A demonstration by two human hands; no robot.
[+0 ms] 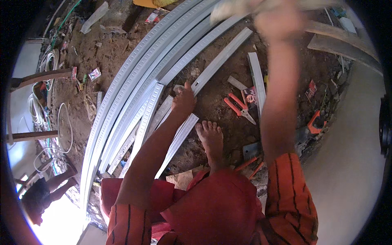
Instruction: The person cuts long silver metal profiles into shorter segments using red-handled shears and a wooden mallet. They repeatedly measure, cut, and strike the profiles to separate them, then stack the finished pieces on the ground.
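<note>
My left hand (183, 101) is closed on a narrow grey metal channel (222, 59) that lies slanting on the ground, its far end pointing up and right. Beside that hand, the ends of other metal channels (150, 100) cross and overlap. Raised at the upper right, my right hand (281, 23) is smeared by motion. It grips a pale, long, wood-like piece (228, 10), too blurred to name more exactly. Red-handled snips (240, 108) lie on the soil between my arms, right of the left hand and apart from both hands.
Long ribbed metal channels (122, 77) sweep across the left. A short metal strip (256, 77) lies beside my right forearm. An orange-handled saw (315, 123) rests near the right wall (347, 143). Wooden boards (347, 47), cable coils (36, 108) and another person's legs (61, 183) show around.
</note>
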